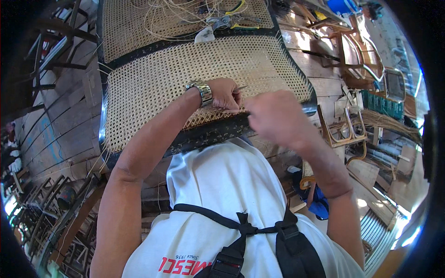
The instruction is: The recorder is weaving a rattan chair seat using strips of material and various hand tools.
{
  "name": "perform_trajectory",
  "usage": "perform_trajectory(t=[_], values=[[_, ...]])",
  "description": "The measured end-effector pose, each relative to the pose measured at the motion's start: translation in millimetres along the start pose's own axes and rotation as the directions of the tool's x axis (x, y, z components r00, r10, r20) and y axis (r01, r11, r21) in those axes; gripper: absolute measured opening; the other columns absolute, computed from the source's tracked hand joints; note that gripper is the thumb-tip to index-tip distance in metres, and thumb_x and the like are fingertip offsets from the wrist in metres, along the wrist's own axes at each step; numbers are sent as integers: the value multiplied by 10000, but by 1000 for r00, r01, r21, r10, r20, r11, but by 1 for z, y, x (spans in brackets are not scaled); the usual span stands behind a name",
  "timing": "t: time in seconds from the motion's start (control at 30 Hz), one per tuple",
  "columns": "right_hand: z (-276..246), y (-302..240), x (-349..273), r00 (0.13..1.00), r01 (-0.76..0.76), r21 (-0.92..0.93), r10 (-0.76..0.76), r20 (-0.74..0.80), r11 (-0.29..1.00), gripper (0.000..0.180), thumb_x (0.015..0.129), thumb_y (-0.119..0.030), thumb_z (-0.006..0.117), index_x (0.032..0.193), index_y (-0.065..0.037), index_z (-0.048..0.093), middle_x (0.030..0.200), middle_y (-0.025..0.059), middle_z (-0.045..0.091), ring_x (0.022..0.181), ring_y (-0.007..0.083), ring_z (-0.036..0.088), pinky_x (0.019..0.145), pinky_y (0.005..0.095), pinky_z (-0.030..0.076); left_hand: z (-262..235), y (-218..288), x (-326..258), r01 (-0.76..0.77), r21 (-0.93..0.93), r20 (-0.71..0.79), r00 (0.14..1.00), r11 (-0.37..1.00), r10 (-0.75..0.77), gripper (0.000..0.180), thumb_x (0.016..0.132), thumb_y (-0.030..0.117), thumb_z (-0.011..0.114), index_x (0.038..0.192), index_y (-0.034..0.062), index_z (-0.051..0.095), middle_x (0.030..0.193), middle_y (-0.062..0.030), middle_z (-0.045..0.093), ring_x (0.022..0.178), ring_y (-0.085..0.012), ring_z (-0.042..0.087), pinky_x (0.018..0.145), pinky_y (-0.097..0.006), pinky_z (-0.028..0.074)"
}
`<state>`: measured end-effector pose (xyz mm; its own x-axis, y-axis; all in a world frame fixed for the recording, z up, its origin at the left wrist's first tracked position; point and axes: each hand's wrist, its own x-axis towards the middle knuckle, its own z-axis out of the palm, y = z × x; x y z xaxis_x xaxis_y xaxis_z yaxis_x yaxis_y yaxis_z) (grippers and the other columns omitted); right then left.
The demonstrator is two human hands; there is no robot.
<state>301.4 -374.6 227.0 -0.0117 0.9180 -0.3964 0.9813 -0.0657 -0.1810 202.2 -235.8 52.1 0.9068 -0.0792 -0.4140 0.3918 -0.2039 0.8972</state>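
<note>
A woven cane panel [153, 88] in a dark, patterned frame [204, 136] lies in front of me. My left hand [225, 94], with a metal watch on its wrist, rests on the weave near the frame's near edge. Its fingers are curled closed, and a thin pointed tool [241, 87] sticks out beside them; its kind is unclear. Just to the right, my right hand [277, 116] is raised over the same edge and smeared by motion. Whether it grips a strand cannot be made out. Loose cane ends hang from the panel's left side.
Pliers with yellow handles [227, 21], a small white piece [204, 35] and loose cane strands [160, 16] lie on the panel's far part. Wooden chair frames [345, 132] stand to the right. Dark chair frames [65, 34] are stacked at left on the plank floor [69, 109].
</note>
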Motion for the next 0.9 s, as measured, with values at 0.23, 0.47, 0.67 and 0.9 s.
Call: perform_trajectory(t=[0.23,0.47,0.67,0.9], values=[[-21,4,-9,976,210,-223,-193,97,952,158,833,-192,689,948,-84,683,810,134,686,758,323,683,712,454,543,-15,8,-27,-26,-53,-10,1000,998,25,290,759,293,818,853,38,717,709,-8,671,646,-98,579,623,-288,477],[-14,27,-35,991,-38,361,81,-105,932,221,837,-214,720,895,-2,706,730,143,665,668,280,660,661,382,515,-2,-8,-47,2,52,-146,989,999,6,248,767,269,836,844,67,715,736,-8,693,664,-99,618,606,-295,494],[9,29,-32,985,-151,545,173,11,825,259,832,-256,727,909,-10,713,754,181,685,673,292,680,658,380,520,3,0,-40,122,89,-161,981,988,-107,284,697,319,826,817,90,709,732,-9,690,647,-131,621,594,-315,491],[8,26,-28,976,-189,502,216,4,844,253,839,-255,728,925,-17,721,768,188,697,671,292,684,670,378,532,6,0,-37,126,82,-169,979,989,-111,287,681,329,803,814,94,704,734,-12,692,650,-143,624,594,-315,487]])
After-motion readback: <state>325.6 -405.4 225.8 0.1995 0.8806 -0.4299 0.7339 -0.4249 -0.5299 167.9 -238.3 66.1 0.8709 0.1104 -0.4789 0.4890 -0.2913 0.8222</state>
